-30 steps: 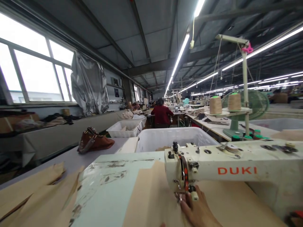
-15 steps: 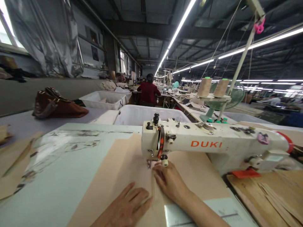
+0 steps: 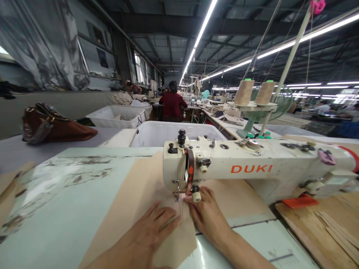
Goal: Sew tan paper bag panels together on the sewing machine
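Note:
A beige sheet of fabric or leather (image 3: pixel 123 209) lies under the needle and presser foot (image 3: pixel 176 197) of a white DUKI sewing machine (image 3: pixel 218 162). My left hand (image 3: pixel 151 231) rests flat on the sheet, left of and nearer than the foot, fingers stretched and a little apart. Just right of the foot, my right hand (image 3: pixel 209 216) has its fingers bent and pinched at the sheet's edge along a narrow strip. A knob on the machine partly hides its fingertips. The sheet's near edge shows between the two forearms.
Behind the machine stands a white plastic bin (image 3: pixel 179 130). A brown handbag (image 3: pixel 56 125) lies at the left. Two thread cones (image 3: pixel 244 92) stand on a rack beside a green fan. Brown board with strips (image 3: pixel 328 224) lies at right. A person in dark red (image 3: pixel 172 104) sits farther ahead.
The beige sheet has slid forward under the foot, bringing its near edge into view. My left hand has moved forward with it, closer to the needle. My right hand stays beside the foot.

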`<state>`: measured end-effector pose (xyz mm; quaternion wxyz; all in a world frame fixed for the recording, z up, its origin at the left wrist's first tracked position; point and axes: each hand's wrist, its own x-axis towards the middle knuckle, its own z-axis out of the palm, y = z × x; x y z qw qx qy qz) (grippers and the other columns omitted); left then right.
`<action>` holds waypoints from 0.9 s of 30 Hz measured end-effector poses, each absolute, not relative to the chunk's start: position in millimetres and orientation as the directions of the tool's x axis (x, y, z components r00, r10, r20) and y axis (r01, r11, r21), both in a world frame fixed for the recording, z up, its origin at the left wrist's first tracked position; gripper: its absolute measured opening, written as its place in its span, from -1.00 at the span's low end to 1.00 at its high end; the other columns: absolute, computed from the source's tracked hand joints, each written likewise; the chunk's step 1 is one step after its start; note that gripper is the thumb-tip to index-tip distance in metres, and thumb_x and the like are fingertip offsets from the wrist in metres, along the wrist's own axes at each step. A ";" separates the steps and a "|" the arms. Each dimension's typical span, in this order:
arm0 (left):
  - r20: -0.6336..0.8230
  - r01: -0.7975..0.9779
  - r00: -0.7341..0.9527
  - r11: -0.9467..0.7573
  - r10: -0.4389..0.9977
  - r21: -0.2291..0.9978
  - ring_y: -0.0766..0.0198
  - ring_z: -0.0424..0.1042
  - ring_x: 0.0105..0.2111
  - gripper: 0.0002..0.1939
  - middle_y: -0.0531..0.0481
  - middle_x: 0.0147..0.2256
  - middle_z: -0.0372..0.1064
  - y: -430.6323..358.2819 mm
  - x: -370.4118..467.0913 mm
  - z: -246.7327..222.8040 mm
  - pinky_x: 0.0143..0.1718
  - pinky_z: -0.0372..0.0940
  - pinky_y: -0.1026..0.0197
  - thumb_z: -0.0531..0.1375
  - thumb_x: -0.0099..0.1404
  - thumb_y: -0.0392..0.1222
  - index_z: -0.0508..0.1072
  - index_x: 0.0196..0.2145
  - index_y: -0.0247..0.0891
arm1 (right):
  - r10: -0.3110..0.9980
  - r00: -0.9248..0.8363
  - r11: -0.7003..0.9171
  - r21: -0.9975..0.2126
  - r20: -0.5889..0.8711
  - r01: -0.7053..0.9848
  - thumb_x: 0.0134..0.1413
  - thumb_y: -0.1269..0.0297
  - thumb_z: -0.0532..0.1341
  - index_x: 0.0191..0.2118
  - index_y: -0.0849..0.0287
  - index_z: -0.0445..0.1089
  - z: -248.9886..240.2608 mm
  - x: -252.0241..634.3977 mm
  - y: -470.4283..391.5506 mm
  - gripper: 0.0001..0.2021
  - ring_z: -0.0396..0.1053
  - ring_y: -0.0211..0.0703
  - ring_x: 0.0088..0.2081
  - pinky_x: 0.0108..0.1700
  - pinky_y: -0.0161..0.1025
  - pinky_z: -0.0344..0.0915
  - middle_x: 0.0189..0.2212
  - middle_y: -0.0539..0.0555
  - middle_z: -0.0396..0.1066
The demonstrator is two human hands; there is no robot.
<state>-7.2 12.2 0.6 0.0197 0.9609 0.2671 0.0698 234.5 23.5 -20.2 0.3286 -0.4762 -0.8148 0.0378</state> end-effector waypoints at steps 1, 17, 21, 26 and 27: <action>0.129 0.510 0.846 -0.856 0.517 0.084 -0.13 0.17 0.21 -0.13 -0.17 0.27 0.10 16.0 -8.2 -1.9 0.22 0.09 -0.24 0.21 0.27 0.34 0.08 0.34 -0.19 | 0.802 -0.329 0.546 -0.388 0.499 0.742 0.16 0.57 0.12 -0.09 0.08 0.49 -19.4 234.1 23.1 -0.68 0.28 -0.06 -0.03 0.18 -0.02 0.05 -0.17 0.07 0.42; 0.181 0.484 0.847 -0.865 0.501 0.131 -0.02 0.05 0.28 -0.20 -0.11 0.31 0.01 26.3 -9.1 -2.8 0.29 0.03 -0.09 0.20 0.35 0.17 0.00 0.36 -0.19 | 0.801 -0.339 0.573 -0.468 0.494 0.673 0.06 0.59 0.14 -0.10 -0.07 0.54 -18.9 232.2 15.3 -0.57 0.27 -0.07 -0.04 0.22 -0.02 0.02 -0.26 0.01 0.44; 0.207 0.499 0.823 -0.848 0.528 0.179 -0.04 0.02 0.29 -0.17 -0.11 0.32 -0.02 30.6 -9.4 -10.3 0.28 0.07 -0.09 0.26 0.30 0.07 -0.03 0.37 -0.16 | 0.796 -0.341 0.569 -0.427 0.500 0.703 0.03 0.62 0.10 -0.07 -0.06 0.51 -22.2 231.9 17.5 -0.52 0.27 -0.06 -0.03 0.23 0.02 0.00 -0.20 0.00 0.45; 0.176 0.552 0.797 -0.815 0.578 0.178 -0.08 0.04 0.28 -0.16 -0.16 0.32 -0.01 32.7 -7.0 -14.6 0.24 0.13 -0.12 0.26 0.28 0.05 -0.03 0.37 -0.20 | 0.790 -0.328 0.555 -0.376 0.518 0.742 0.01 0.64 0.08 -0.04 0.00 0.49 -24.4 233.5 21.0 -0.51 0.25 -0.02 0.01 0.22 0.04 0.03 -0.15 0.04 0.43; 0.178 0.552 0.797 -0.815 0.577 0.175 -0.09 0.05 0.27 -0.14 -0.18 0.32 -0.01 33.2 -6.4 -14.1 0.24 0.14 -0.12 0.26 0.27 0.05 -0.03 0.37 -0.22 | 0.791 -0.315 0.546 -0.372 0.524 0.751 0.01 0.64 0.08 -0.04 0.02 0.49 -24.1 233.7 21.3 -0.52 0.24 -0.01 0.01 0.21 0.04 0.04 -0.15 0.06 0.42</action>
